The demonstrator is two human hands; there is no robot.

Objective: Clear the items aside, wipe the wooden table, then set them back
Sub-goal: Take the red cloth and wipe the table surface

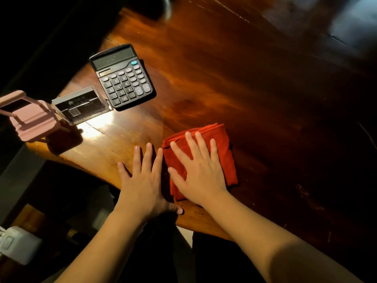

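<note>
A folded red cloth lies on the dark wooden table near its front edge. My right hand rests flat on the cloth, fingers spread. Just left of the cloth, my left hand lies flat on the bare wood with its fingers apart. At the table's left end sit a black calculator, a clear card holder with dark cards in it, and a pink phone stand right at the edge.
The table's curved front edge runs close under my wrists. A white device sits low at the bottom left, off the table. The table's far right side is in deep shadow.
</note>
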